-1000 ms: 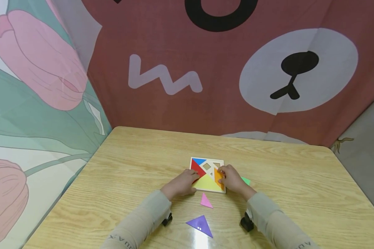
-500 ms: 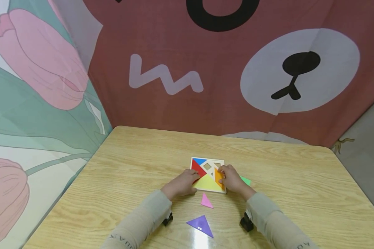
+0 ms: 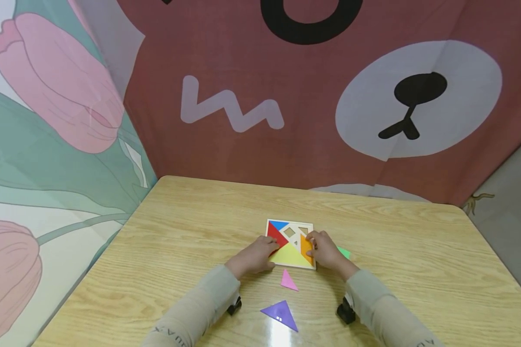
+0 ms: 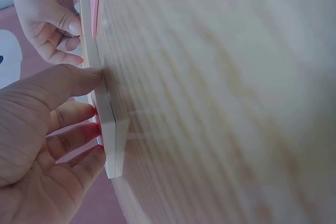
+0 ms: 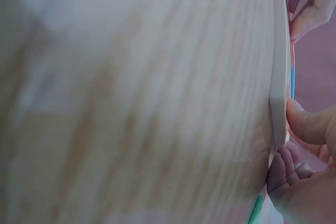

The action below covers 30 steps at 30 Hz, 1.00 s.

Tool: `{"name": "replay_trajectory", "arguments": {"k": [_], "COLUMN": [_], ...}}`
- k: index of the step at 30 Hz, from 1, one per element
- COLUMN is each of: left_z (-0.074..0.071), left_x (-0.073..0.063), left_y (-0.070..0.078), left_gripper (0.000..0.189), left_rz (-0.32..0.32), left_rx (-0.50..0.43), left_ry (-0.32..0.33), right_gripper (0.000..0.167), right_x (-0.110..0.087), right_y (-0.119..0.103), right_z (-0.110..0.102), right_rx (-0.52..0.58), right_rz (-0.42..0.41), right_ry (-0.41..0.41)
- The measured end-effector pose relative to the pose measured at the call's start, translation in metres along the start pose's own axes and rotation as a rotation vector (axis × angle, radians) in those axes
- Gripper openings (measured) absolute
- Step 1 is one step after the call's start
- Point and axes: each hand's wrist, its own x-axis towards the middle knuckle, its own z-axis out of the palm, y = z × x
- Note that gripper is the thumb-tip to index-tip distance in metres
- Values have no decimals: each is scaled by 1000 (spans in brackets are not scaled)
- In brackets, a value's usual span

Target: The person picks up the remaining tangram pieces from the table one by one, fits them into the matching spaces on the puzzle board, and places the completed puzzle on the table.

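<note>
A white-framed tangram board (image 3: 292, 266) lies mid-table, carrying a red triangle (image 3: 276, 235), a blue triangle (image 3: 279, 224), a yellow triangle (image 3: 292, 256) and an orange parallelogram (image 3: 305, 251). Bare recesses show in its upper right part. My left hand (image 3: 255, 255) grips the board's left side, thumb at the near edge and fingertips on the red triangle. At the right side, my right hand (image 3: 326, 250) has its thumb and index finger on the orange parallelogram, partly hiding it. The right wrist view shows its other fingers (image 5: 281, 166) curled beside the board's edge.
A pink triangle (image 3: 288, 281) lies just in front of the board, with a larger purple triangle (image 3: 282, 314) nearer me. A green piece (image 3: 344, 252) sits behind my right wrist, partly covered. The wooden table (image 3: 191, 207) ends at a printed curtain (image 3: 304, 144).
Both hands stay at the board with almost no motion. The right fingers have eased slightly rightward on the orange parallelogram, and the whole view has shifted a little.
</note>
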Motion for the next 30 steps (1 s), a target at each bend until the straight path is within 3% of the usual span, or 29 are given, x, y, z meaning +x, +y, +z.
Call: {"name": "replay_trajectory", "arguments": {"k": [14,30], "left_z": [-2,-2], "left_x": [-2,-2], "left_y": [0,2], "left_gripper": [49,48], "left_rz": [-14,15], "left_rx": [-14,13], "left_ry": [-17,3], "right_gripper": [30,25], "right_x": [-6,-13], "right_y": [3,15], "right_z": [-8,-17], "right_rx": [10,34], "right_rz": [-57,-153], "right_ry": [-16,-24]}}
